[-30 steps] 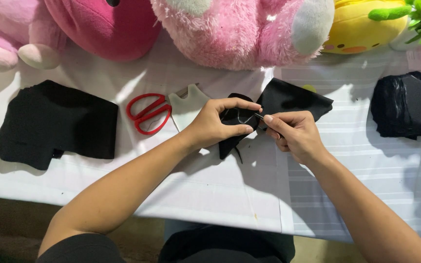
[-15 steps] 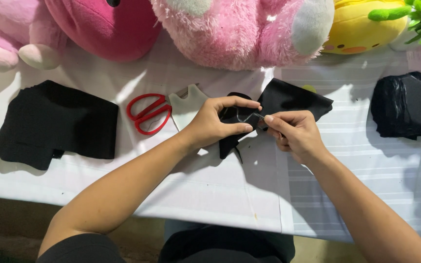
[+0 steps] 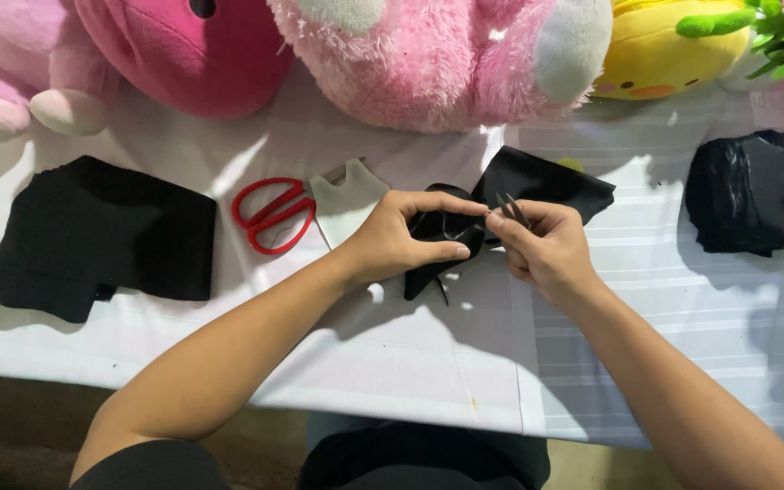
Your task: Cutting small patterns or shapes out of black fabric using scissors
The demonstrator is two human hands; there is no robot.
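Note:
My left hand pinches a small piece of black fabric above the white table, bunching it between thumb and fingers. My right hand sits just to the right of it and holds a small pair of metal snips, tips pointing up at the fabric's gathered edge. Part of the fabric hangs below my left hand; the rest fans out up and to the right.
Red-handled scissors lie left of my hands beside a grey pattern piece. A larger black fabric piece lies far left, a black bundle far right. Pink plush toys and a yellow one line the back.
The hands stay almost in place. My right hand's fingers have shifted slightly, so the snips' tips now show above them at the fabric edge.

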